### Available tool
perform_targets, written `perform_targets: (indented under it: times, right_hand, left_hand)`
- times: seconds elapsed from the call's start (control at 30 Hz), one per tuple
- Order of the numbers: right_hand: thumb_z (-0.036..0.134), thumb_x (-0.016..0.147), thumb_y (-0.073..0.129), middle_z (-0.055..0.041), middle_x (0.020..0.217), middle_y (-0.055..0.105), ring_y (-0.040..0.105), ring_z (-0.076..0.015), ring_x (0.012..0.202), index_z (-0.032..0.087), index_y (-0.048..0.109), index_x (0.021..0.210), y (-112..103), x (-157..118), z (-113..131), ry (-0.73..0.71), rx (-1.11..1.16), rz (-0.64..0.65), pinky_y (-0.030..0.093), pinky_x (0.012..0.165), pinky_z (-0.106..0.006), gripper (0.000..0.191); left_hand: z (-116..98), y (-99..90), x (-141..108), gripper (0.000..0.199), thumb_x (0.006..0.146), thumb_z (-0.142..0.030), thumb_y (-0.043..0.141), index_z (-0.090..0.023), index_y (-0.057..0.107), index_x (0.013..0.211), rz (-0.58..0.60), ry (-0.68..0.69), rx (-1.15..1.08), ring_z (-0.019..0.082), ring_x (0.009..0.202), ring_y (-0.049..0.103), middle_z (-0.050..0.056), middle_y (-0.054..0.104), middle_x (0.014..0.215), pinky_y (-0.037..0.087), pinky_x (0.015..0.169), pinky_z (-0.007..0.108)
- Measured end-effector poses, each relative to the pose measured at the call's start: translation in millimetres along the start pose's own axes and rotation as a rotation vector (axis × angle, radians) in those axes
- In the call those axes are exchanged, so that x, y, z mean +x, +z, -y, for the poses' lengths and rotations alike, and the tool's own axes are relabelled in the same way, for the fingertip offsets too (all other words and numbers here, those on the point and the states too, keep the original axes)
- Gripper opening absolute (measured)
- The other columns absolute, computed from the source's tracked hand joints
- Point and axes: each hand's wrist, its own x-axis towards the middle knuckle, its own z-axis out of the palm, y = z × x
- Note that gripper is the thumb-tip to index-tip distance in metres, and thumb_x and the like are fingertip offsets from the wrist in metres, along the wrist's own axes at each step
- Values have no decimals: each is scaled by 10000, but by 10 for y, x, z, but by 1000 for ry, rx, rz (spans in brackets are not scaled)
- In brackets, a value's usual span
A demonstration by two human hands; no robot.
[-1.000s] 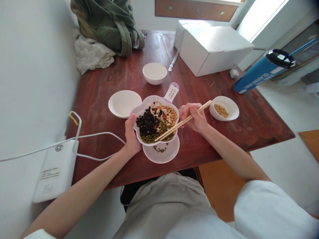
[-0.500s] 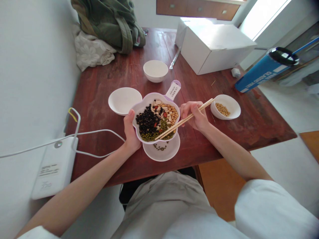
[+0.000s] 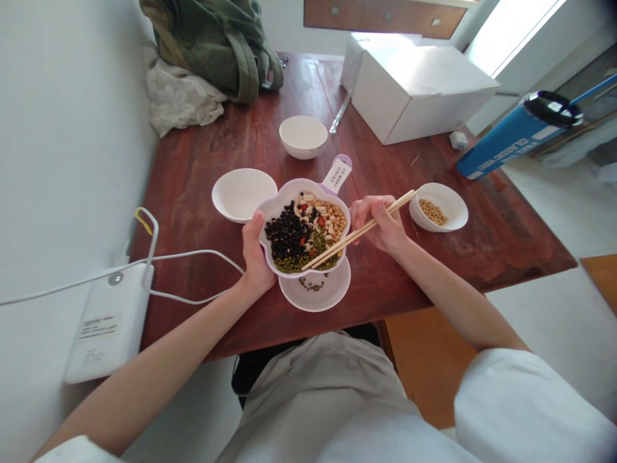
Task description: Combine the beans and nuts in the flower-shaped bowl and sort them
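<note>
My left hand point(image 3: 258, 257) grips the left edge of a scalloped white and lilac bowl point(image 3: 282, 195) with a labelled handle. Black beans point(image 3: 288, 235), green beans point(image 3: 285, 263), yellow beans and peanuts lie inside it. My right hand point(image 3: 380, 223) is closed around a pair of chopsticks point(image 3: 359, 232) at the bowl's right rim; their tips rest over the green beans. Partly beneath the scalloped bowl, a white bowl point(image 3: 315, 301) has several green beans. To the right, another white bowl point(image 3: 456, 209) contains yellow beans point(image 3: 432, 211).
Two more white bowls stand at the left point(image 3: 243, 196) and farther back point(image 3: 303, 138). A white box point(image 3: 419, 90), blue tumbler point(image 3: 518, 138) and green bag point(image 3: 207, 48) are around the back. A white power bank point(image 3: 110, 328) with cables is at the left.
</note>
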Motion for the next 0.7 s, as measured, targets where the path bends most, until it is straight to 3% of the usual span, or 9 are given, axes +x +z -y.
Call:
perform_targets:
  times: [0.2, 0.3, 0.43, 0.7]
  right_hand:
    - [679, 1005, 713, -29, 554, 644, 634, -148, 455, 193, 747, 654, 13, 9, 23, 8, -43, -16, 489, 366, -232, 600]
    - [669, 1025, 689, -32, 540, 637, 599, -148, 461, 212, 751, 641, 31, 13, 55, -72, -106, -96, 453, 379, -245, 601]
    - [706, 1009, 689, -42, 509, 634, 615, -189, 513, 235, 735, 586, 37, 2, 111, -208, -263, -196, 537, 527, -339, 635]
    - [662, 998, 736, -38, 498, 632, 645, -225, 561, 246, 753, 583, -104, -59, 190, -350, -448, -115, 561, 609, -407, 588]
  left_hand:
    - [-9, -2, -1, 373, 792, -577, 849, -223, 812, 901, 6, 20, -16, 443, 1412, 686, 78, 874, 1115, 673, 1108, 511]
    - [-7, -14, 5, 415, 774, -606, 865, -216, 810, 904, 32, 1, -31, 436, 1398, 696, 81, 875, 1126, 658, 1126, 498]
    - [-3, -42, 3, 458, 792, -638, 849, -208, 811, 946, 66, -23, -32, 424, 1374, 715, 77, 875, 1114, 635, 1143, 508]
    - [0, -85, 2, 474, 806, -679, 817, -219, 770, 912, 71, -24, 13, 418, 1366, 717, 61, 867, 1104, 619, 1144, 508]
